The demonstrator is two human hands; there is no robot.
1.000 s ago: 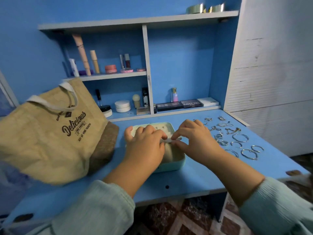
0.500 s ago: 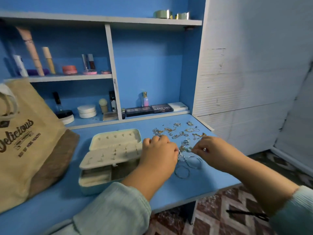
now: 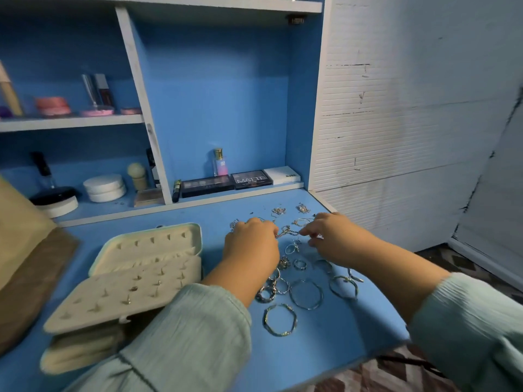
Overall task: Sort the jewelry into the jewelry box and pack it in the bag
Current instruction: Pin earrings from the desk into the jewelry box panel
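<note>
The jewelry box (image 3: 152, 244), mint outside and cream inside, lies open on the blue desk (image 3: 334, 343), its peg-studded inner panel (image 3: 121, 295) tilted up. To its right, loose jewelry is spread out: thin bangles (image 3: 307, 294), rings (image 3: 300, 263) and small chains (image 3: 278, 211). My left hand (image 3: 252, 247) and my right hand (image 3: 331, 236) hover over the far part of the pile. Their fingertips meet on a thin chain (image 3: 285, 232) stretched between them. The tan bag (image 3: 25, 250) shows only partly at the left edge.
Behind the desk, blue shelves hold cosmetics: eyeshadow palettes (image 3: 226, 181), a perfume bottle (image 3: 219, 162), white jars (image 3: 104, 188) and lipsticks. A white ribbed wall (image 3: 396, 123) closes the right side. The desk's front edge runs just below the bangles, with patterned floor beyond.
Both hands left the jewelry box, which now lies open, and moved right to the jewelry pile, closing on a chain. The view swung right, pushing the bag to the left edge.
</note>
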